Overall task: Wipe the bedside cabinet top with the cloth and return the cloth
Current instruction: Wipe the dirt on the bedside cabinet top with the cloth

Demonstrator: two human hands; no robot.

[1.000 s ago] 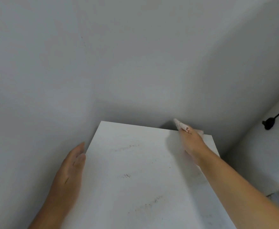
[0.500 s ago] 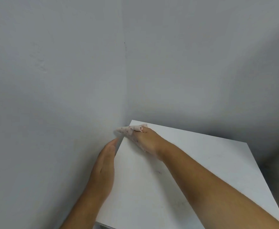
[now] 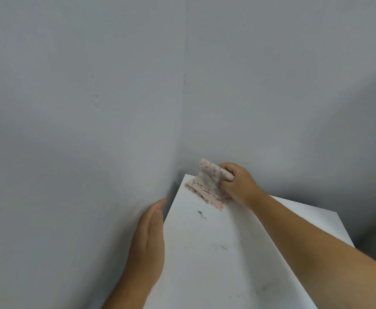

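Note:
The white bedside cabinet top [image 3: 227,270] fills the lower middle, tucked into a wall corner. A pale pink dotted cloth [image 3: 208,184] lies bunched at the top's far left corner, its upper flap lifted off the surface. My right hand [image 3: 238,182] grips the cloth's right side, fingers curled over it. My left hand [image 3: 149,244] lies flat and empty along the cabinet's left edge, fingers pointing to the wall. Dark dust specks [image 3: 201,214] sit just in front of the cloth, with fainter smudges nearer me.
Grey walls meet in a corner [image 3: 183,130] right behind the cabinet's far left corner. The left wall runs close beside the cabinet's left edge, leaving a narrow gap where my left hand rests.
My right hand swept the cloth from the far right corner to the far left corner, then drew back slightly, and the cloth now stands up. The left hand stayed at the left edge.

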